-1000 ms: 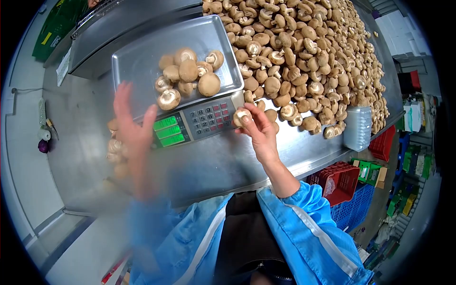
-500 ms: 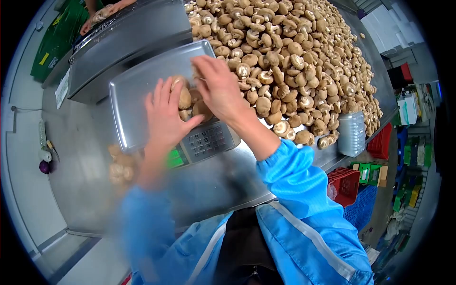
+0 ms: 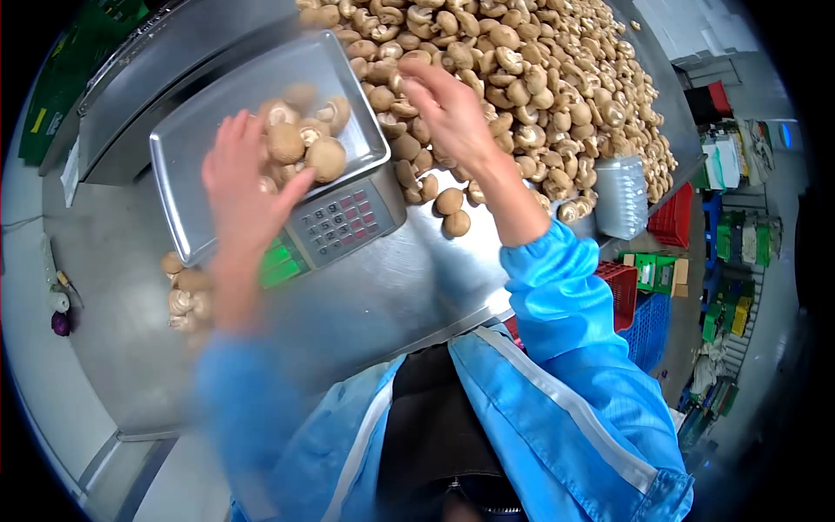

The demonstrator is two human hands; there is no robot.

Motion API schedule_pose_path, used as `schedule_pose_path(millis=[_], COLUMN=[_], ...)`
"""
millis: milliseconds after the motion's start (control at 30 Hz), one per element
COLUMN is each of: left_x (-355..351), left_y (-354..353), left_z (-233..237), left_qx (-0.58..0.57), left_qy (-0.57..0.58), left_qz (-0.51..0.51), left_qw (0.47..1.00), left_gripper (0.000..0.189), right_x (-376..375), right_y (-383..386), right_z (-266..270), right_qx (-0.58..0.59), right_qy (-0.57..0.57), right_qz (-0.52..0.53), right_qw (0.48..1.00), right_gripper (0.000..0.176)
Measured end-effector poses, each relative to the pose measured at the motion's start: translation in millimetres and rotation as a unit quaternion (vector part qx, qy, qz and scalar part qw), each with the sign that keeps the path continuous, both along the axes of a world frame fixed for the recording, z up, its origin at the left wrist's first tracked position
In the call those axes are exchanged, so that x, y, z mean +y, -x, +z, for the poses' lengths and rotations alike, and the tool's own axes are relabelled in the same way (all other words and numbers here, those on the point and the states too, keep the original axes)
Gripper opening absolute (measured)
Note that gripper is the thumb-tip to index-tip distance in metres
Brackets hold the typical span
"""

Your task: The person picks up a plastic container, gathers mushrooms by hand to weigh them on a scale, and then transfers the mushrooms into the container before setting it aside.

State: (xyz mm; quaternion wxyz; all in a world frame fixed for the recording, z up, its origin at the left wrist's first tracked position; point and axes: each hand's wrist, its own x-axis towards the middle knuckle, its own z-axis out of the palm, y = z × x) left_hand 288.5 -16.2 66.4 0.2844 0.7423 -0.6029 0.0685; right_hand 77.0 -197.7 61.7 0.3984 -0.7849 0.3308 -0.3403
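Head view: keypad [image 3: 337, 221] row "7 8 9", steel table [image 3: 391, 283]; left hand [image 3: 239, 187] spread at mushrooms [image 3: 304, 143], right hand [image 3: 450, 115] half-open at pile [image 3: 557, 87], holds unclear.

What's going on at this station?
A person at a metal table is handling mushrooms at a scale. The left hand, motion-blurred, is spread beside the mushrooms on the scale's tray. The right hand is over the near edge of the big mushroom pile; I can't tell whether it holds one. A smaller mushroom group lies on the table left of the scale, and clear plastic containers stand by the pile. The display is lit but unreadable.
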Motion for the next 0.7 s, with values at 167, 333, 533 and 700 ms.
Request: schedule_pose_path(millis=[167, 333, 533, 700], left_x=[46.9, 93.5, 81.2, 72.4], left_y=[18.0, 58.4, 151.6, 171.8], left_z=[14.4, -5.8, -30.1, -32.2], left_qx=[0.156, 0.343, 0.555, 0.552], left_qy=[0.093, 0.031, -0.065, -0.030], left_qz=[0.045, 0.038, -0.068, -0.099], left_qw=[0.982, 0.938, 0.826, 0.827], left_gripper=[0.049, 0.032, 0.035, 0.034], right_x=[38.8, 124.9, 134.5, 146.8], right_y=[119.7, 144.0, 126.3, 128.5], right_z=[-33.5, -57.3, -78.0, -67.2], right_qx=[0.127, 0.273, 0.152, 0.096], right_qy=[-0.031, -0.017, -0.149, -0.149], right_qz=[-0.126, -0.103, -0.140, -0.098], right_qw=[0.983, 0.956, 0.967, 0.979], right_gripper=[0.020, 0.045, 0.047, 0.045])
